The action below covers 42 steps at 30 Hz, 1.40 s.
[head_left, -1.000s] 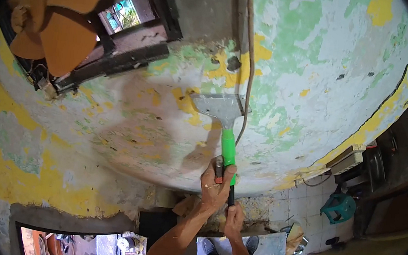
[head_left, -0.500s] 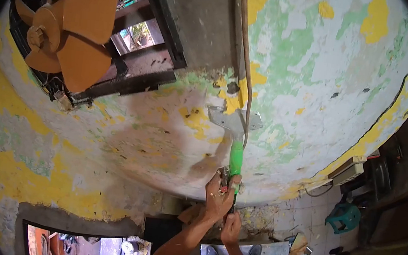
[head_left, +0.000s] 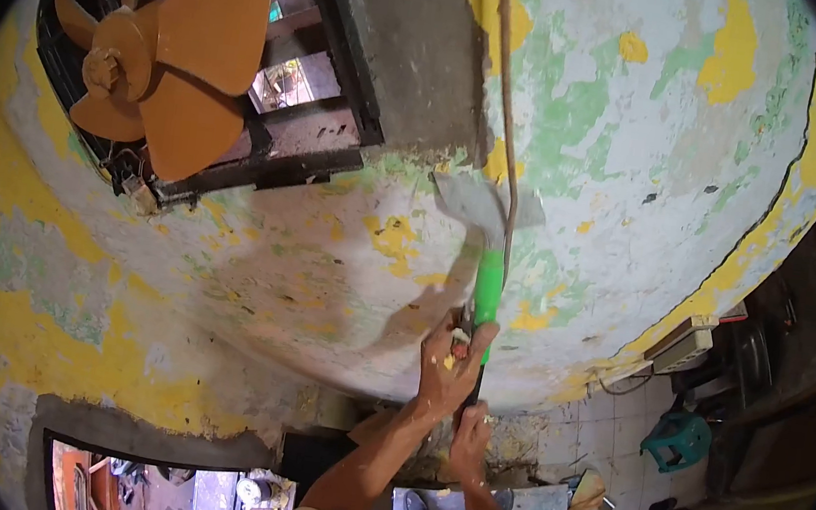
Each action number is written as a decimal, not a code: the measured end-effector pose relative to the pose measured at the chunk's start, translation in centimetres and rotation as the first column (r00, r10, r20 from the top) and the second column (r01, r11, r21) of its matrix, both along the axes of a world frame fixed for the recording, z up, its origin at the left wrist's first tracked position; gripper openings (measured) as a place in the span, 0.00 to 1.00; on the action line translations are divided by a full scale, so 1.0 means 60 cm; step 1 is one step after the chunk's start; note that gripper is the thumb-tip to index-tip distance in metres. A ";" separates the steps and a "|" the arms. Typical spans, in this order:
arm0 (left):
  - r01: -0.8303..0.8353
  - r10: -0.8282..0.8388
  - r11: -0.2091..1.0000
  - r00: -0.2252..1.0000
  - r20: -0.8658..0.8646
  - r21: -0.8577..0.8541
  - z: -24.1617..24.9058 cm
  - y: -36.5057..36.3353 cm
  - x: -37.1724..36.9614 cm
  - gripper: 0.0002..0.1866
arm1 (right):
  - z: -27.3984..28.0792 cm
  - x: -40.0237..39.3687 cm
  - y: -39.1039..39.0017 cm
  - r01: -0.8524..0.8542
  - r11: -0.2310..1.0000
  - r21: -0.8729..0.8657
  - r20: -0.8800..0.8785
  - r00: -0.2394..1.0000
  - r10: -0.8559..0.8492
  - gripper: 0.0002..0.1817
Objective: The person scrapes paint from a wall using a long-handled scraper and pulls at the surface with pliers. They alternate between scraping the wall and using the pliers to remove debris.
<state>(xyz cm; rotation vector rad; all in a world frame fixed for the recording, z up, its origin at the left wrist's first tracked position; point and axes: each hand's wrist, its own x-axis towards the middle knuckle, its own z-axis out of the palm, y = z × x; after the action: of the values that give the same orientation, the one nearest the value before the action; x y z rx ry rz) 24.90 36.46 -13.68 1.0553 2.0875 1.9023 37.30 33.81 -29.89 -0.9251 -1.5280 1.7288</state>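
Observation:
A long scraper with a green handle [head_left: 489,286] and a wide metal blade [head_left: 474,208] is pressed against the peeling wall [head_left: 588,175]. My left hand [head_left: 447,368] is closed around the handle below its thick green part, with a small red and metallic thing showing at the fingers that I cannot make out. Lower down, my right hand [head_left: 470,445] is wrapped round the dark end of the handle. A brown cable [head_left: 510,95] hangs down the wall and crosses in front of the blade. Yellow and green paint patches surround the blade.
An orange fan [head_left: 164,56] sits in a dark-framed window opening at upper left. To the right stand a teal plastic stool [head_left: 678,442] and a pale box [head_left: 682,347] by the wall. Paint chips and debris [head_left: 591,508] lie near my feet.
The scraper has slid up the wall with both hands, and its blade now covers the yellow patch near the hole. The view has shifted slightly.

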 end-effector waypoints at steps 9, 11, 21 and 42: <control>0.069 -0.069 0.994 0.998 0.002 0.088 0.001 0.002 0.025 0.13 | -0.020 -0.002 -0.024 0.081 0.997 -0.004 -0.147 0.986 -0.081 0.25; 0.073 -0.080 0.987 0.996 0.039 0.145 0.007 0.000 0.040 0.14 | -0.040 0.011 -0.052 0.092 0.996 -0.003 -0.119 0.989 -0.092 0.25; 0.034 -0.020 0.991 0.994 -0.108 0.127 0.002 0.011 0.030 0.15 | -0.021 -0.007 -0.046 0.093 0.996 0.011 -0.103 0.990 -0.092 0.27; 0.015 0.001 0.991 0.993 -0.120 0.131 0.048 0.028 0.024 0.16 | 0.048 0.000 0.016 0.123 0.984 0.127 -0.155 0.983 -0.103 0.23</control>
<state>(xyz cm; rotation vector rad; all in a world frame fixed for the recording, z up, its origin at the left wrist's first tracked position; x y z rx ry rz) 26.36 38.14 -10.81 1.2314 2.0384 2.0462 37.33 34.80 -27.03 -0.7817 -1.4483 1.5566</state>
